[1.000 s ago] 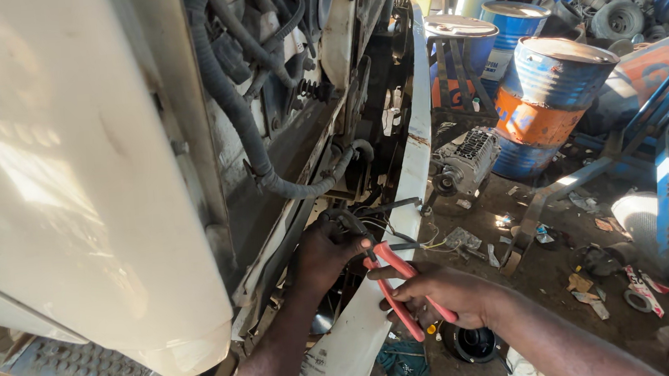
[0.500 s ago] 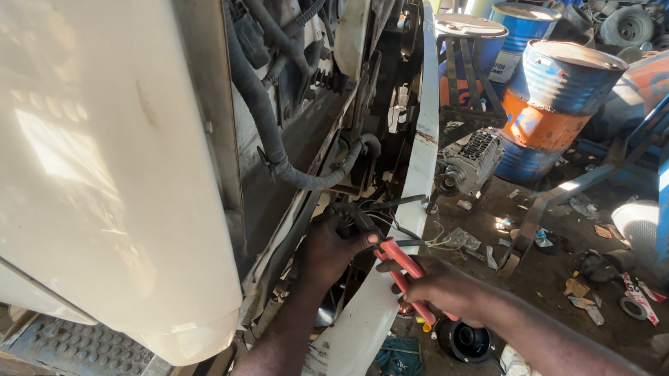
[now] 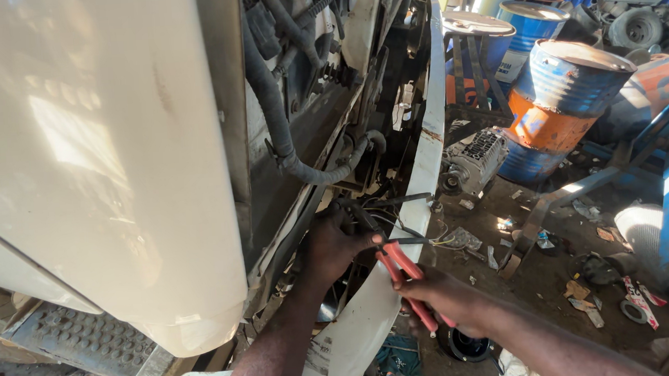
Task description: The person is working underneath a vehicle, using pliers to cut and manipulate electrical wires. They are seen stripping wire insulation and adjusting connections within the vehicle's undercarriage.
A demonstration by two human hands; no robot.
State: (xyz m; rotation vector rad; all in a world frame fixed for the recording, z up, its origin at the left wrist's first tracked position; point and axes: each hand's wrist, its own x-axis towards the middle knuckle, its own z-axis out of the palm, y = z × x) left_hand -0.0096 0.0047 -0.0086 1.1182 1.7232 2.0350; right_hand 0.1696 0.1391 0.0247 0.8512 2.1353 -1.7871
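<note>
- Your view has swung since 1 second ago: the white body panel (image 3: 90, 166) now fills the whole left half of the frame, and your hands sit lower centre instead of bottom centre.
- Your left hand (image 3: 337, 243) has stayed put on the bundle of dark wires (image 3: 368, 213) at the edge of the engine bay, fingers curled round it; your right hand has brought the pliers a little closer in. To my eye the work is still at the same spot on the wiring.
- Your right hand (image 3: 444, 298), lower centre right, is wrapped firmly round the red-handled pliers (image 3: 403, 273). The handles are squeezed near together.
- The plier nose points up and left and meets the wires just beside your left fingertips. Whether the nose is biting a wire or only touching it, I cannot tell; it is too dark there.
- A few thin loose wire ends (image 3: 444, 241) trail to the right of the plier nose, across the white bumper strip (image 3: 427, 166).
- Above your left hand, a thick ribbed grey hose (image 3: 284, 144) curves down through the upper centre of the frame.
- Right of the bumper, on the dirt floor, lies a grey alternator-like part (image 3: 474, 158); behind it stands 1 blue and orange drum (image 3: 559, 94), upper right.
</note>
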